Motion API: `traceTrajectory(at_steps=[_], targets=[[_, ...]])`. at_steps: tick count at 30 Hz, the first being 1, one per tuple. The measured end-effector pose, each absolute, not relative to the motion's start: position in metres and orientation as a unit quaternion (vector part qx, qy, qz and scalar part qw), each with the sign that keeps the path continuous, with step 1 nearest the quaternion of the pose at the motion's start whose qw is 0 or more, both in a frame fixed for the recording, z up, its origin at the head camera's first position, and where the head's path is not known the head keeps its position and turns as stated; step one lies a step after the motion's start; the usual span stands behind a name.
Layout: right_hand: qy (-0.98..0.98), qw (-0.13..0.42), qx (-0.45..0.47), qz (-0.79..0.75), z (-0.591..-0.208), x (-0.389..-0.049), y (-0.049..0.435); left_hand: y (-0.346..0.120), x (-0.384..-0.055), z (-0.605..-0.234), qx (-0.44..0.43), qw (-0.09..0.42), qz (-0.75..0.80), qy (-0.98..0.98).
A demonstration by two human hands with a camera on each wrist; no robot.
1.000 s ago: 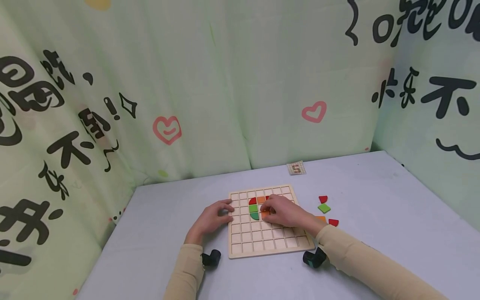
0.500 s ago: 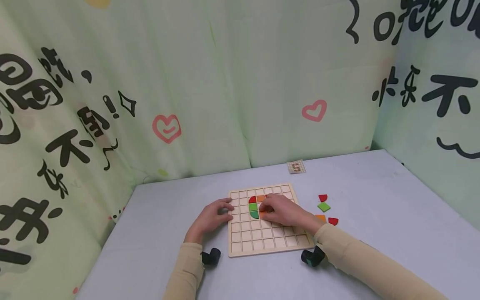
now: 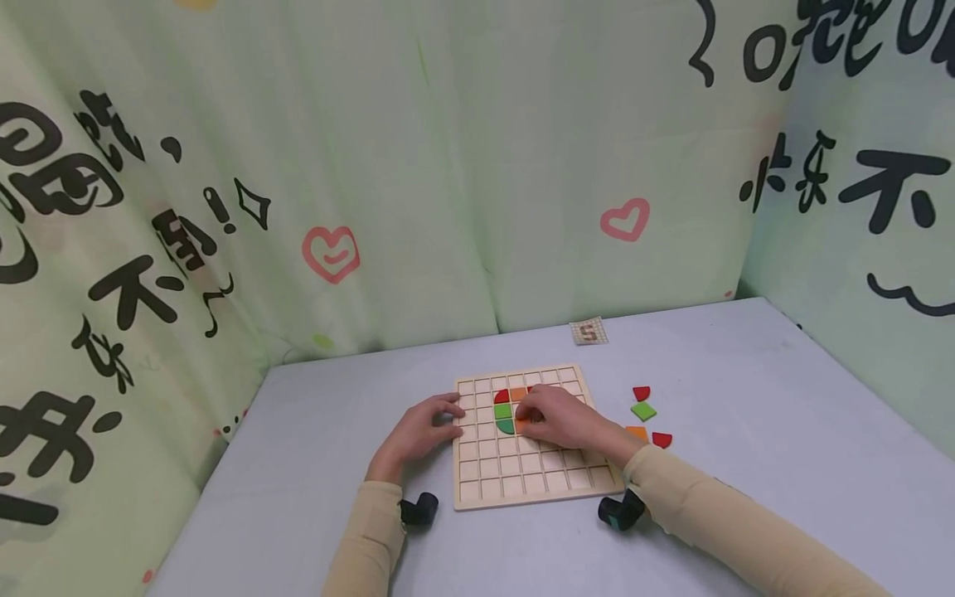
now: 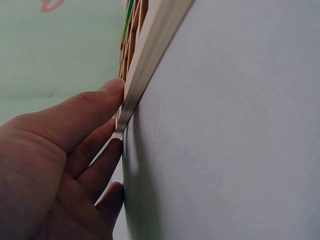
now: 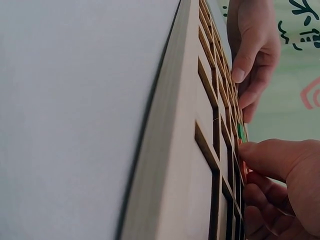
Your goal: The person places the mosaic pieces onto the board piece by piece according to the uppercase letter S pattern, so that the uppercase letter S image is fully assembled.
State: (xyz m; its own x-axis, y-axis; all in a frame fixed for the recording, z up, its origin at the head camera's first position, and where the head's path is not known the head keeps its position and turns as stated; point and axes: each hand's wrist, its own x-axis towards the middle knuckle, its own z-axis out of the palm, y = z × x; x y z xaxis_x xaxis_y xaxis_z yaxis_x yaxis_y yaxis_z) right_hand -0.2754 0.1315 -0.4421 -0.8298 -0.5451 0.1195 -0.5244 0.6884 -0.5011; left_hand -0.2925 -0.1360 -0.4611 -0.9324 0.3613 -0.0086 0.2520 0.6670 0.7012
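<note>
Pale green curtain [image 3: 448,166] all round the back of the board, and here's the pale worktop [image 3: 336,431] spreading out beneath it. Beige sleeves [image 3: 731,518] reach in from the near side, one either side of the board [image 3: 522,481], a square wooden grid lying flat.

Hands in play! The left hand [image 3: 415,431] is at the board's left edge, fingers relaxed and parted, thumb touching the rim. The right hand [image 3: 563,420] is over the board, thumb and fingertips pinching an orange piece [image 3: 521,425] down at the grid. Black wrist cameras [image 3: 420,509] show near the board's lower corners, and a small patterned card [image 3: 589,332] lies beyond its far edge.

Now the little ones: on the board, a rounded red piece [image 3: 501,396], a light green square [image 3: 503,411] below it, then a rounded dark green piece [image 3: 506,426]. An orange square [image 3: 518,394] sits beside the red; the right hand hides some of this patch. Right of the board lie four loose pieces [image 3: 643,411]: two red, one green, one orange.
</note>
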Motion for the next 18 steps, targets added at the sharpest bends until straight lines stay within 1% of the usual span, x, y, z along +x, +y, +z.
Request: traceTrajectory(at_steps=[4,9,15,18], targets=[[0.917,0.018,-0.290,-0.273,-0.441,-0.275,0.132,-0.136,-0.292,-0.460,0.167,0.074,0.374,0.909],[0.919,0.017,-0.268,-0.288,-0.439,-0.275,0.137,-0.136,-0.291,-0.459,0.168,0.074,0.373,0.910],[0.924,0.011,-0.244,-0.294,-0.439,-0.274,0.152,-0.135,-0.290,-0.458,0.166,0.074,0.372,0.910],[0.927,0.017,-0.225,-0.299,-0.439,-0.272,0.163,-0.135,-0.289,-0.457,0.165,0.074,0.373,0.910]])
